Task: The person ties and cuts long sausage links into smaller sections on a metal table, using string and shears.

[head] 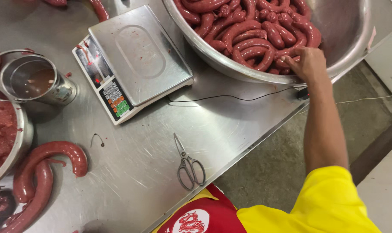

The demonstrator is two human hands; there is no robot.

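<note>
Head view looks down on a big steel table point(131, 172) that fills most of the frame; its metal is dull and scratched, with small red stains, and its edge runs diagonally from the lower middle to the upper right. Beyond this edge, at the right of the frame, a grey concrete floor point(273, 168) is seen, and a pale wall or cabinet point(388, 60) stands at the upper right. At the top of the frame a large steel bowl point(347, 26) sits on the table, full of dark red sausages point(248, 30). The right hand point(307, 63) reaches over the near rim of this bowl, its fingers curled down among the sausages and touching them; whether it grips one I cannot tell. The left hand is not visible. Left of the bowl, in the upper middle, stands a white electronic scale point(135, 60) with an empty steel platform, and a thin black cable point(230, 97) runs from it to the right. At the lower left lies a long curved sausage point(49, 155), beside a second bowl point(25, 133) with red minced filling at the left edge. Above it stands a steel cup point(36, 80). Near the table edge, in the lower middle, lie closed scissors point(188, 166). The person wears a yellow sleeve point(330, 203).
</note>
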